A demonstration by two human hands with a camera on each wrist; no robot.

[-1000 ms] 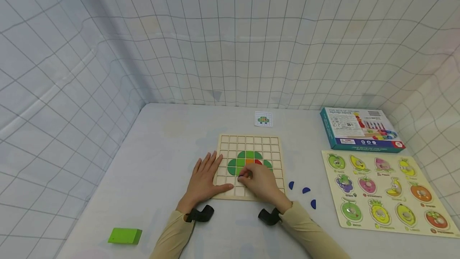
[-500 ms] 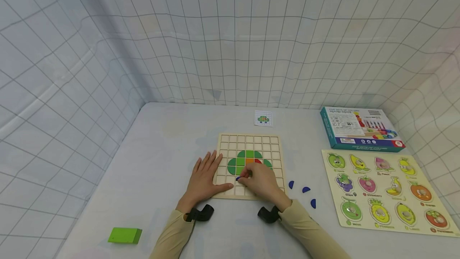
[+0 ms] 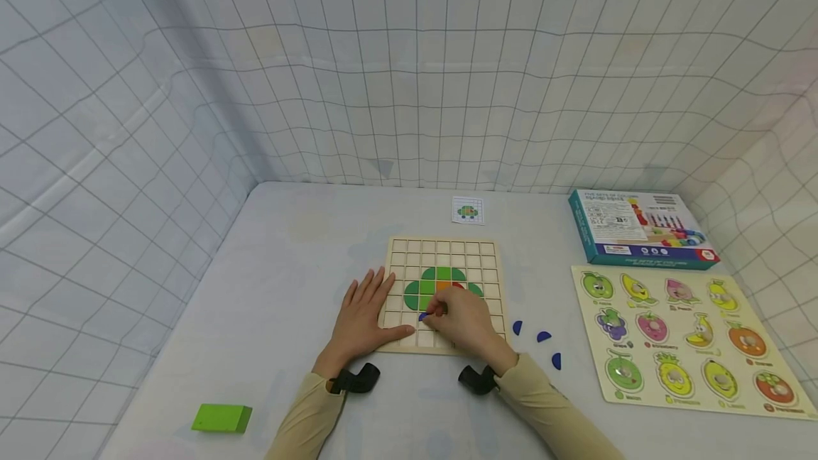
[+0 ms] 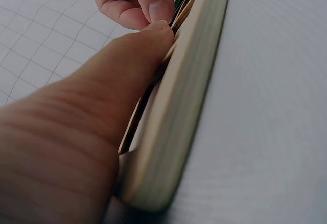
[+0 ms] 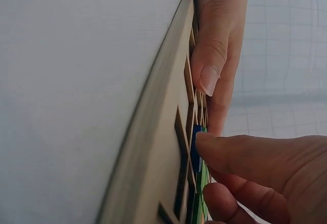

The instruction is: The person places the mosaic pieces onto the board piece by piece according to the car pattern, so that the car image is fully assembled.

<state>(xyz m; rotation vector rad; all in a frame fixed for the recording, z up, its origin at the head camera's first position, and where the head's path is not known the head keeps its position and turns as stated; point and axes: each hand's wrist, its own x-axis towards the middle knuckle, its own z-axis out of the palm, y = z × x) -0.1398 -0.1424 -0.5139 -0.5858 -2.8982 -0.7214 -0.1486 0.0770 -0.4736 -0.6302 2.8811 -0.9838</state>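
A square wooden grid board (image 3: 402,248) lies on the table, with green, orange and red pieces in its middle cells. My left hand (image 3: 363,316) rests spread over the board's left edge, fingers straight and thumb along its front cells. My right hand (image 3: 465,316) is over the lower middle of the board, its thumb and curled fingers on a small blue half-circle piece (image 3: 423,317). In the right wrist view the thumb tip sits against this blue piece (image 5: 196,137), which lies in a cell beside green pieces. The hand covers part of the pattern.
Several blue half-circles, such as one half-circle (image 3: 544,336), lie right of the board. A small pattern card (image 3: 469,211) lies behind it. Further right are a boxed toy set (image 3: 642,229) and a fruit puzzle board (image 3: 693,343). A green block (image 3: 221,418) lies front left.
The blue half-circle has shifted slightly left under the right fingertips, and more of it shows. The left hand has stayed in place.
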